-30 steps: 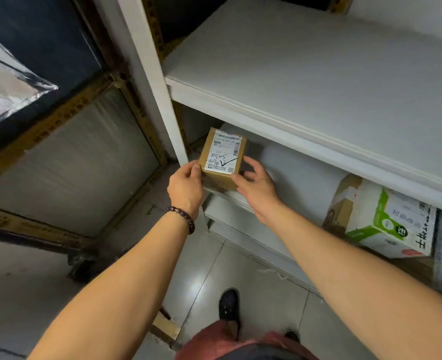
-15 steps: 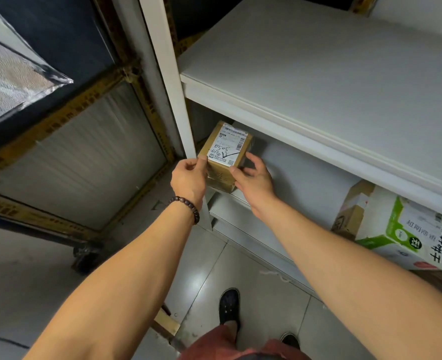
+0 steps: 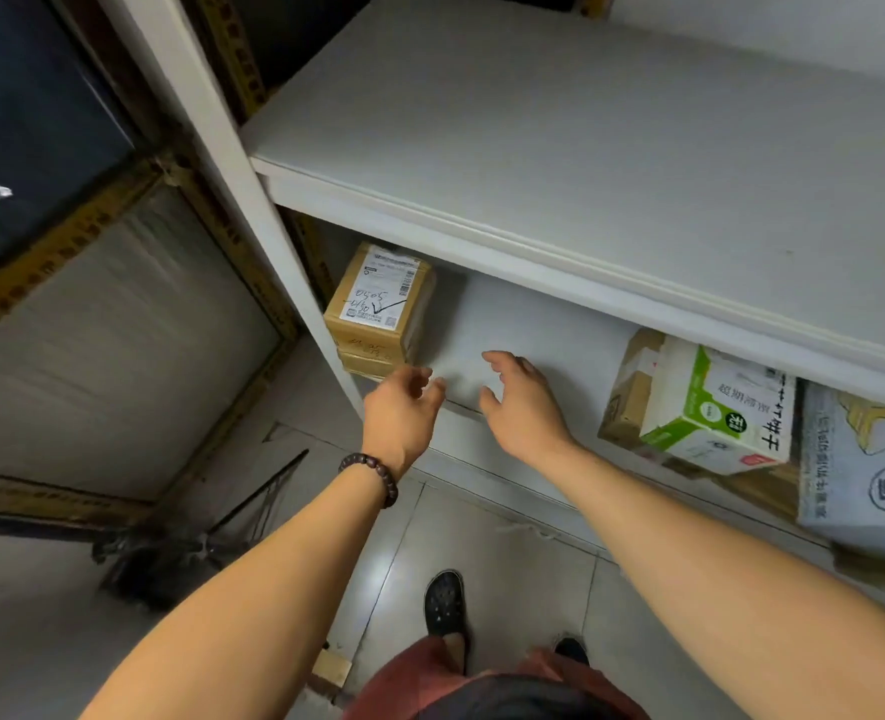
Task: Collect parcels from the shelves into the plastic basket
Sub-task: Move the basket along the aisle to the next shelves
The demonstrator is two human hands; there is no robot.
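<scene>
Both hands point(image 3: 401, 413) point(image 3: 523, 405) released the parcel point(image 3: 380, 304), fingers loose, parcel on shelf point(image 3: 533, 330).

A parcel storeroom — white shelving point(image 3: 559, 163) holding a labelled cardboard parcel point(image 3: 380, 304) and printed cartons point(image 3: 715, 407).
</scene>
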